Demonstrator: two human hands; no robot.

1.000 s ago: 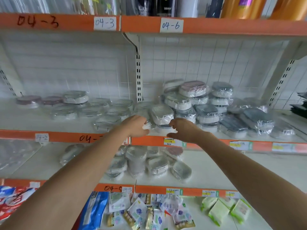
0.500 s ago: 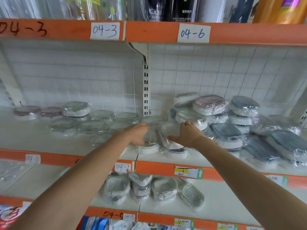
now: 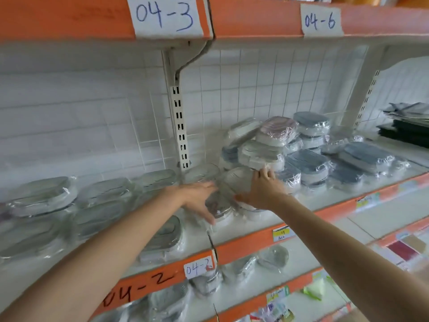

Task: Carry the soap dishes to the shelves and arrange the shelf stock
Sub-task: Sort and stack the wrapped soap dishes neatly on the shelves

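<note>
your two hands have pushed deeper onto the shelf (image 3: 325, 201). left hand (image 3: 197, 201) lies flat, fingers straight, on one wrapped soap dish (image 3: 220, 205); right hand (image 3: 262, 191) grips a second tilted dish (image 3: 236, 180), beside the stack (image 3: 274, 140).

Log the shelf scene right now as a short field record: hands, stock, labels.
left hand: fingers straight, lying over a wrapped soap dish at the shelf front
right hand: fingers on a tilted wrapped dish, below the pile
pile: wrapped dishes stacked unevenly, pink-topped dish on top
grey-topped dishes: stacked right of the pile
left bay dishes: spread low
labels: 04-3, 04-6, 04-2
</note>
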